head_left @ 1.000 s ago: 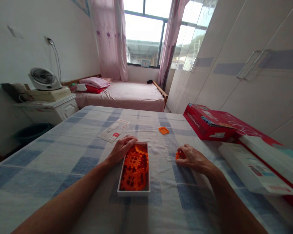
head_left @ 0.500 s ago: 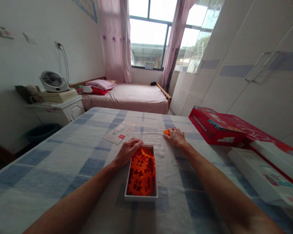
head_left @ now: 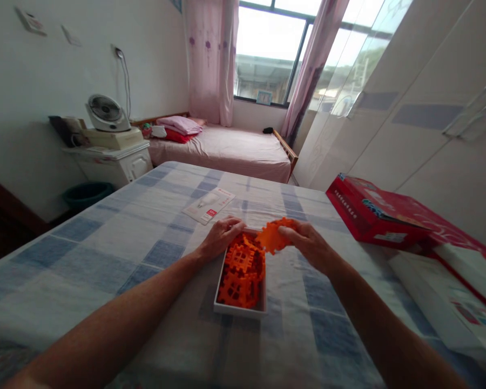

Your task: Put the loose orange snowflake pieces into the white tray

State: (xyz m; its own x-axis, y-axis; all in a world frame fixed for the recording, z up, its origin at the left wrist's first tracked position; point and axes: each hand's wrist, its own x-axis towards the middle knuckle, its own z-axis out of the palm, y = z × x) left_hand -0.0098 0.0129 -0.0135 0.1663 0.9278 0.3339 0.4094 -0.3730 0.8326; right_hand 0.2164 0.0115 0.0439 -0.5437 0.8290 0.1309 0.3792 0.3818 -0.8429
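A white open box (head_left: pixel 240 312) stands on the table in the middle of the view, filled with orange toothed building pieces (head_left: pixel 241 286), some with window-like openings. My left hand (head_left: pixel 222 236) holds the box at its far left corner, fingers bent over the rim. Pinched between thumb and fingers, a flat orange building piece (head_left: pixel 272 237) with toothed edges is in my right hand (head_left: pixel 306 240), tilted over the far right corner of the box. Whether more than one piece is in that grip I cannot tell.
Beyond my left hand lies a flat printed package (head_left: pixel 210 205) on the checked tablecloth (head_left: pixel 157 254). To the right are a red box (head_left: pixel 372 210) and a white tray-like box (head_left: pixel 437 297). A bed (head_left: pixel 227 146) and a fan (head_left: pixel 107 113) are farther back.
My right hand has come from the tabletop beyond the box back towards it, lifting the orange piece over its corner. My left hand stays at the box; the view has shifted.
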